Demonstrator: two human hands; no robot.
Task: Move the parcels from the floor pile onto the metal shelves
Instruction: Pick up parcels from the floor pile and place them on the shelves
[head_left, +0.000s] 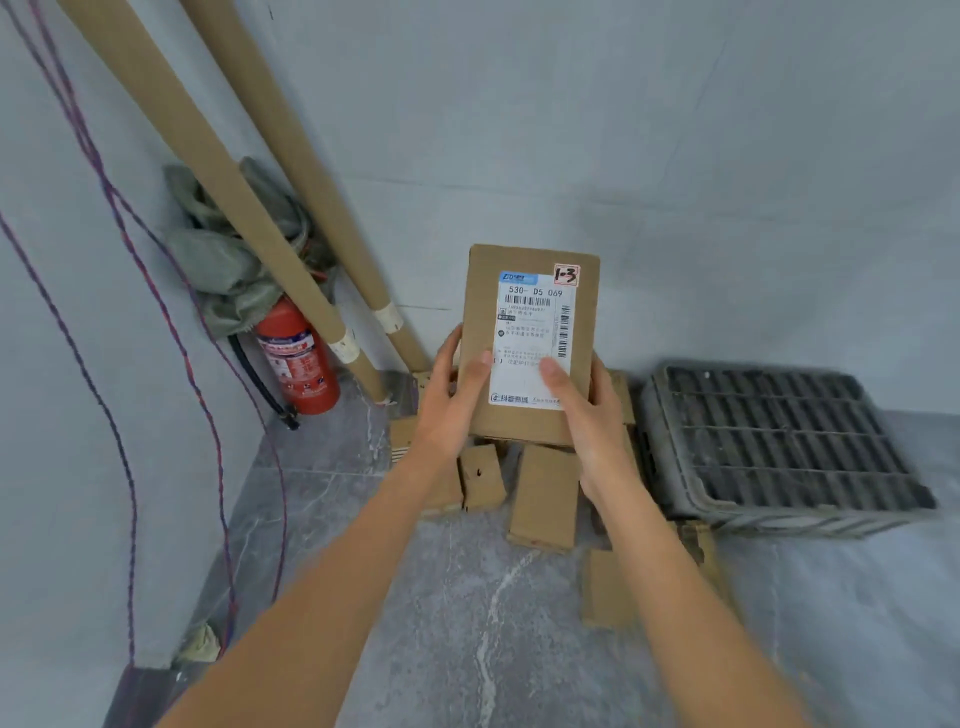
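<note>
both hands grip one parcel (530, 343) – left hand (447, 395) at its 8 o'clock, right hand (587, 415) at 5 – label up for reading, above the floor pile (543, 499); no shelves visible.

**Parcel held above floor pile, head view**

Both hands hold one cardboard parcel (530, 343) upright, label facing camera. Left hand (451, 395) grips its left edge, right hand (587, 410) its right edge; both thumbs lie on the shipping label (535, 338). Below: cardboard parcel pile (543, 493) on grey floor (441, 597). Left corner: red fire extinguisher (296, 358), two leaning cardboard tubes (218, 171). Right: dark slatted crate (779, 441).
</note>
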